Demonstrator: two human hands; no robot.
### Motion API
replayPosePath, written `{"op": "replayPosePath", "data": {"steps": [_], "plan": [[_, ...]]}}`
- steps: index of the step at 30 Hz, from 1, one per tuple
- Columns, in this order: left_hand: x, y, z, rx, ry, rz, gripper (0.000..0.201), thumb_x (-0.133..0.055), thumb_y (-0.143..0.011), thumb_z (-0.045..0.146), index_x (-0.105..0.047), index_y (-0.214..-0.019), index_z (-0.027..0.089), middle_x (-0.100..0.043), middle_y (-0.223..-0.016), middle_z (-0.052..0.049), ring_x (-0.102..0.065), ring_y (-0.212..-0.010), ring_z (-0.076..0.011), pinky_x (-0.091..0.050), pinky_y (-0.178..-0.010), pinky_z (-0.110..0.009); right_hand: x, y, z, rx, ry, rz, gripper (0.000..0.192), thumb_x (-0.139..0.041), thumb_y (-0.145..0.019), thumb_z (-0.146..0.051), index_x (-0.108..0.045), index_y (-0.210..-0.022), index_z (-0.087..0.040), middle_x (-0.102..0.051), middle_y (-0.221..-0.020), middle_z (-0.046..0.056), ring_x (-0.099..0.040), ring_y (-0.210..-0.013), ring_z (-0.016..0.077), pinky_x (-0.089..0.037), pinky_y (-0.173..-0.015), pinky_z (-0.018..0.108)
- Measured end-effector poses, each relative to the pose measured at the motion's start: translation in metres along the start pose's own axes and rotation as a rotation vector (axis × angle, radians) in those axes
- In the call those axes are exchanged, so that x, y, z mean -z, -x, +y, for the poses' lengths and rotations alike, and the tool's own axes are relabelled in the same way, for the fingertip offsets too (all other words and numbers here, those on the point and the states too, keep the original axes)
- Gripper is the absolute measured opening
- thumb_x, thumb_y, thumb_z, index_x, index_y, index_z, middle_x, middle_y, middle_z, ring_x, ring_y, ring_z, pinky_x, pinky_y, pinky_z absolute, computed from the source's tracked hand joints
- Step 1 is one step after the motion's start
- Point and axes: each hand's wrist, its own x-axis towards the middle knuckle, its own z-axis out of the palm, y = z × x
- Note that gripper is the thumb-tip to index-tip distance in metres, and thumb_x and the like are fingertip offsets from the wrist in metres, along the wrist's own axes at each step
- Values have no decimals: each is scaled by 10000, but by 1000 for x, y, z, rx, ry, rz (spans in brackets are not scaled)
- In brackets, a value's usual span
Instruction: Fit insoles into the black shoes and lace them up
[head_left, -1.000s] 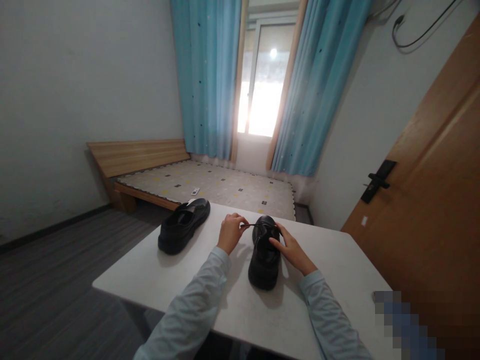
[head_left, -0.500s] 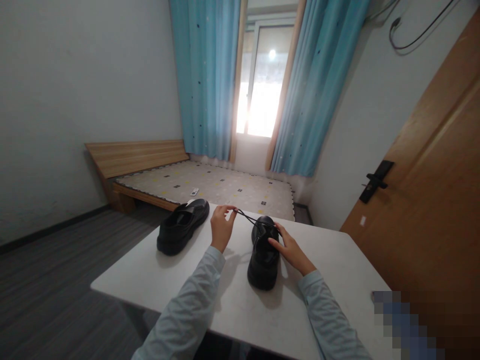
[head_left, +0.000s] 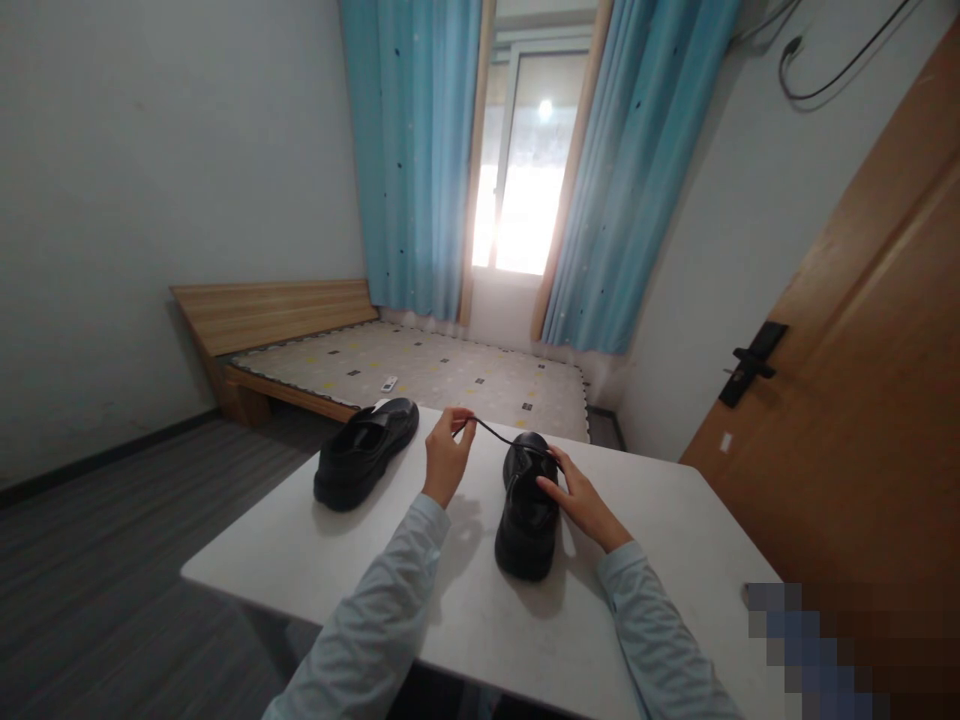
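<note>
Two black shoes stand on a white table. The nearer shoe sits in front of me, heel towards me. My left hand pinches the end of its black lace and holds it taut, up and to the left of the shoe. Resting against the shoe's right side, my right hand has its fingers on the upper by the lacing. The other shoe lies apart at the table's far left.
A low wooden bed with a patterned mattress stands beyond the table, under a window with blue curtains. A wooden door with a black handle is close on the right. Grey floor lies to the left.
My left hand has drawn the lace out of the nearer shoe, moving up and to the left, so more lace shows. My right hand has stayed on the shoe.
</note>
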Motion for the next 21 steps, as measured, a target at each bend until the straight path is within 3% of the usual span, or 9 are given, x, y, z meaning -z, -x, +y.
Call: {"op": "replayPosePath", "data": {"steps": [5, 9, 15, 21], "plan": [[-4, 3, -2, -27, 7, -134, 261, -468, -728, 74, -544, -959, 169, -641, -926, -46, -623, -824, -142, -485, -798, -300, 1, 0, -6, -16, 18, 0, 572, -527, -808, -477, -415, -1300, -208, -478, -1340, 108, -423, -1249, 243, -304, -1060, 458], [-4, 6, 0, -70, -54, -200, 297, -450, -681, 45, -562, -924, 173, -637, -934, -36, -601, -884, -159, -460, -852, -330, 2, -1, -10, -1, 6, 26, 468, -476, -846, -463, -474, -1245, -217, -532, -1280, 97, -473, -1199, 233, -339, -1035, 450], [-7, 12, 7, -144, -116, -321, 192, -467, -796, 156, -601, -932, 177, -643, -955, -47, -577, -944, -182, -442, -890, -353, 4, -4, -7, 71, 30, 95, 323, -370, -911, -344, -557, -1140, -215, -567, -1210, 88, -492, -1158, 204, -356, -1020, 418], [-19, 17, -2, -140, -115, -480, 297, -380, -879, 184, -579, -1100, 182, -624, -1110, -68, -551, -1054, -177, -418, -954, -351, 5, -6, -6, 113, 98, 162, 227, -428, -872, -241, -597, -1019, -204, -613, -1081, 85, -538, -1050, 215, -403, -955, 413]]}}
